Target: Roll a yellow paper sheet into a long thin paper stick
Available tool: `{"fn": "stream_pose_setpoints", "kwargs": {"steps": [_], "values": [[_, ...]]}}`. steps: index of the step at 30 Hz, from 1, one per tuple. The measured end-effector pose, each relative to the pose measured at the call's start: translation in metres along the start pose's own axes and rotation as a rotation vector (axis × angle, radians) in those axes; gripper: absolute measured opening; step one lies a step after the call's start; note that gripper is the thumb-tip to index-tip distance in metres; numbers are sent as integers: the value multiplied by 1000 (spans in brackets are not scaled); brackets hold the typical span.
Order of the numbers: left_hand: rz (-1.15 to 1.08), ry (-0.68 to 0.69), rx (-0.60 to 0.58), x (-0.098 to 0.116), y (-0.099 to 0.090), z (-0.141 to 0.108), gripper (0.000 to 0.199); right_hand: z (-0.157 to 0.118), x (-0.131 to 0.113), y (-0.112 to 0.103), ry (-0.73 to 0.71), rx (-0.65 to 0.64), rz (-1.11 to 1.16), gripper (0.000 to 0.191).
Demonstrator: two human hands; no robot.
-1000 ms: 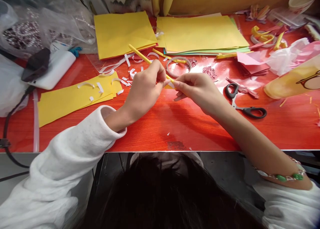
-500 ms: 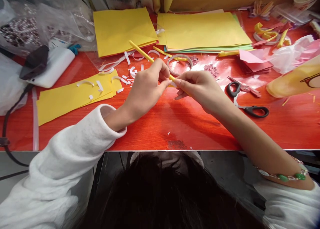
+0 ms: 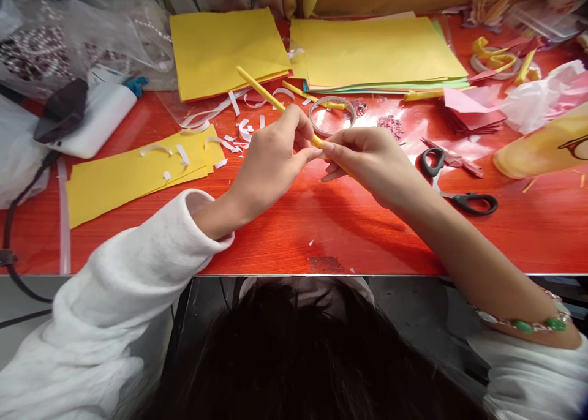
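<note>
A thin rolled yellow paper tube point(image 3: 260, 88) slants between my two hands over the red table, its far end pointing up and left. My left hand point(image 3: 275, 160) pinches it near the middle, thumb and fingers closed around it. Just to the right, my right hand point(image 3: 362, 157) grips the lower part between thumb and fingers, which hide that end. Beyond the hands lies a roll of clear tape point(image 3: 314, 121). Black-handled scissors point(image 3: 436, 181) rest on the table to the right of my right hand. Yellow paper strips point(image 3: 133, 175) lie left of my left hand.
Stacks of yellow paper point(image 3: 229, 49) and coloured sheets point(image 3: 381, 52) lie along the back. White paper scraps point(image 3: 243, 129) are scattered near the left hand. At right are folded pink papers point(image 3: 473, 108) and a yellowish cup point(image 3: 528, 150). A white device point(image 3: 98, 120) sits at left.
Both hands keep their grip on the yellow paper tube with almost no movement. The view has shifted very slightly.
</note>
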State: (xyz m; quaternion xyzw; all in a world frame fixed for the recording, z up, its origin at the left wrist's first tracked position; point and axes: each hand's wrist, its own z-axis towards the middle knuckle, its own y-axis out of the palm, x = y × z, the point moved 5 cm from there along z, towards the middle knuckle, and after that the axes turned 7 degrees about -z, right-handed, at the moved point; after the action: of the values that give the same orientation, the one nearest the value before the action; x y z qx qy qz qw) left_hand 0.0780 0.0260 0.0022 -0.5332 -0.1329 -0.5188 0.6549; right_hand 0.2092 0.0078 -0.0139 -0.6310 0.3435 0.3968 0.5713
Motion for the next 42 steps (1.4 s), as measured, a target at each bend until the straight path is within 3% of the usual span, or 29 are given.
{"fn": "stream_pose_setpoints", "kwargs": {"steps": [17, 23, 29, 42], "values": [[-4, -42, 24, -2, -1, 0, 21, 1, 4, 4, 23, -58, 150, 20], [-72, -81, -30, -2, -1, 0, 7, 2, 4, 3, -33, -4, 158, 24], [-164, -98, -23, -4, -10, 7, 8, 3, 6, -6, -44, 93, 121, 24], [-239, -45, -126, -6, -6, 7, 11, 1, 5, -4, -5, 46, 92, 24]]}}
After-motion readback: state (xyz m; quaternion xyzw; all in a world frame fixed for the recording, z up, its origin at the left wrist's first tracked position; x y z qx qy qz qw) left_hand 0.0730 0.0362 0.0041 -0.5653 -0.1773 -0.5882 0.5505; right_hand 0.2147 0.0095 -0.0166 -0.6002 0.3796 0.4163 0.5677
